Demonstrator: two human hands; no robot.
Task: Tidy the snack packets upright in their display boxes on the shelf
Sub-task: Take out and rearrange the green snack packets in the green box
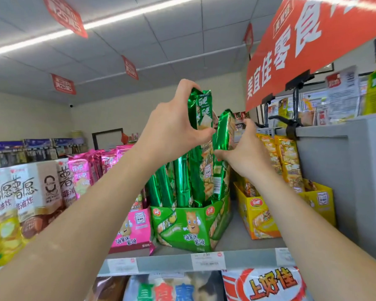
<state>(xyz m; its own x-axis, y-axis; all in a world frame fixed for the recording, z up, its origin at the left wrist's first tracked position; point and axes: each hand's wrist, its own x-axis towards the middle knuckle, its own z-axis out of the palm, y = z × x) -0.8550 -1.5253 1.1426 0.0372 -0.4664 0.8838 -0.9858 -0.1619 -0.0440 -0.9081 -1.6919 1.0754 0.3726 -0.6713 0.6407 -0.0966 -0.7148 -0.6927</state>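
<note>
Overhead, left hand point(172, 124) pinching green packet point(203, 109)

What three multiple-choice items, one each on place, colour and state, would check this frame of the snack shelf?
1. Where does the green display box stand?
A. Between the pink and yellow boxes
B. Left of the pink box
C. On the floor

2. What colour are the packets that both hands grip?
A. Pink
B. Green
C. Yellow

3. How is the left hand engaged?
A. Resting flat on the shelf edge
B. Hanging free
C. Pinching a packet top

Key: 1 A, the pink box sits to its left and the yellow box to its right. 2 B, the left hand's packet and the right hand's packet are green foil. 3 C, fingers close on the raised packet's top.
</note>
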